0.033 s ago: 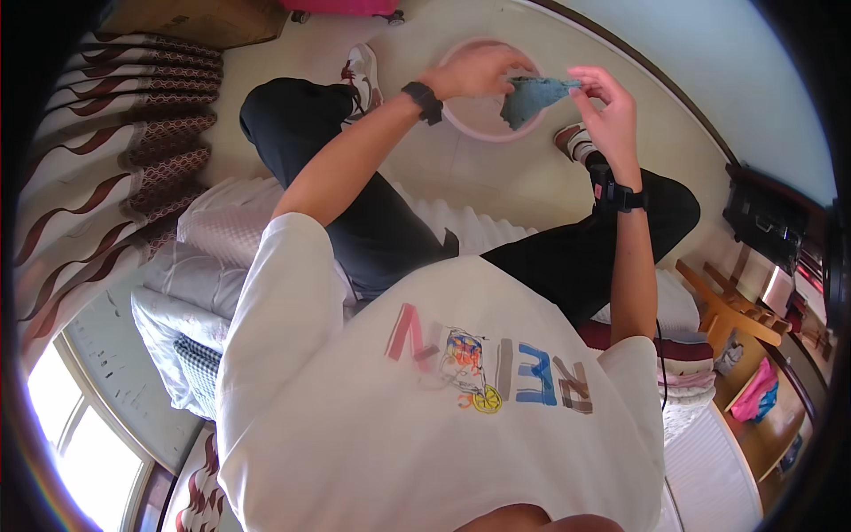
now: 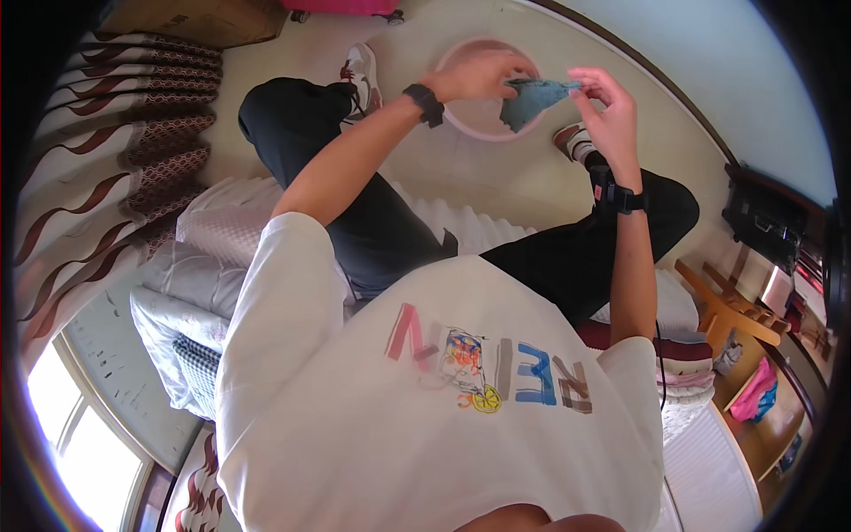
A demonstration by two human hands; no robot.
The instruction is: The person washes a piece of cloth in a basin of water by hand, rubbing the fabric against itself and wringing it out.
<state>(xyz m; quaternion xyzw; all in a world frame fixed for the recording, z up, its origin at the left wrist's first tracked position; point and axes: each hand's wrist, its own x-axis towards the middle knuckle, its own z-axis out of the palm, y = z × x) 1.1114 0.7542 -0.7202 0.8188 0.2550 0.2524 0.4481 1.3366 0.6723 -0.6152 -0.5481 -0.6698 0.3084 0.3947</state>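
Observation:
A small blue-green cloth is stretched between my two hands over a pale pink round basin on the floor. My left hand reaches across the basin and pinches the cloth's left end, its fingertips partly hidden behind the fabric. At the right, beyond the basin's rim, my right hand grips the narrow other end between thumb and fingers. The cloth's lower edge hangs loose in the middle. Each wrist wears a black band.
My legs are spread around the basin, with a shoe on its left and another shoe close on its right. A pink suitcase and a cardboard box stand at the far left. Patterned curtains hang along the left.

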